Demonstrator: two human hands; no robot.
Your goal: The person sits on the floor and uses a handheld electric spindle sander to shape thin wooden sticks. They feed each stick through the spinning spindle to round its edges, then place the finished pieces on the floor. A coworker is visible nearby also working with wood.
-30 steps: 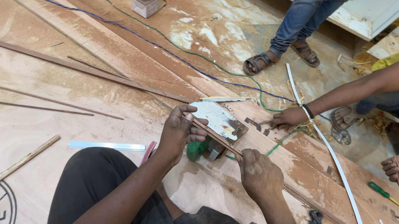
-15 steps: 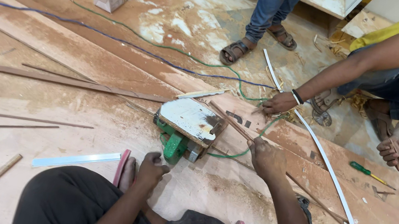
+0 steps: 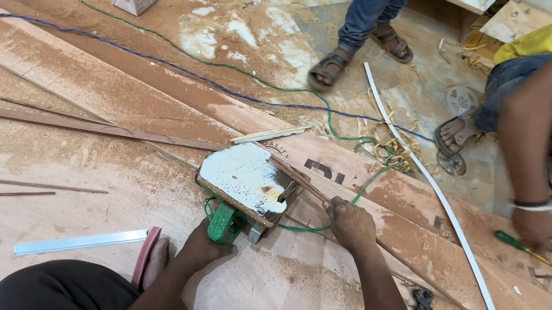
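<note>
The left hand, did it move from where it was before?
Yes. The left hand left the thin wood strip and dropped toward the person, now gripping the saw's green handle.

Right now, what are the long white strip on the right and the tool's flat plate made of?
Long white curved strip: probably plastic edge banding; it bends in a smooth arc. Flat pale tool plate: looks like metal, worn white coat with rusty specks. The left hand grips its green handle.

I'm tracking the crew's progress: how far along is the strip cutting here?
Done: thin cut strips lie on the plywood sheet. In hand: left hand on the saw's green grip, right hand on a thin strip. Left: much of the long board looks uncut.
</note>
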